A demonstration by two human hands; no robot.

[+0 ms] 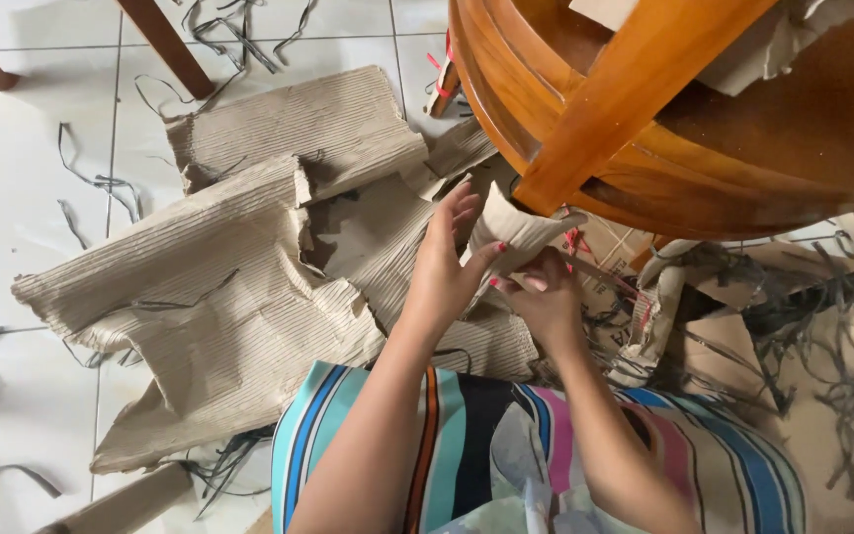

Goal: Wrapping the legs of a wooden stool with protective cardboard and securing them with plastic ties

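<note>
— So, what do the two hands hold at the leg of the round polished wooden table?

— Both are on the same thing: a brown corrugated cardboard wrapping that sits around the foot of the slanted wooden table leg, just below the table's rim. The left hand is half open. Its fingers are stretched and lie flat on the left side of the wrapping, and the thumb presses on it from below. The right hand is more closed; its fingers pinch the lower edge of the same wrapping, just under the table leg. Whether it also holds something thin, I cannot tell.

— And what lies around the table?

— To the left of the table, large torn sheets of ribbed brown cardboard are spread on the white tiled floor, one over the other. Dark thin plastic strips lie scattered on the tiles further left of the table. Below the table and to the right, more crumpled brown packing paper lies mixed with a tangle of the same dark strips. Near the table leg some red string is visible. Under both forearms there is a striped cloth in turquoise, black, pink and blue.
</note>
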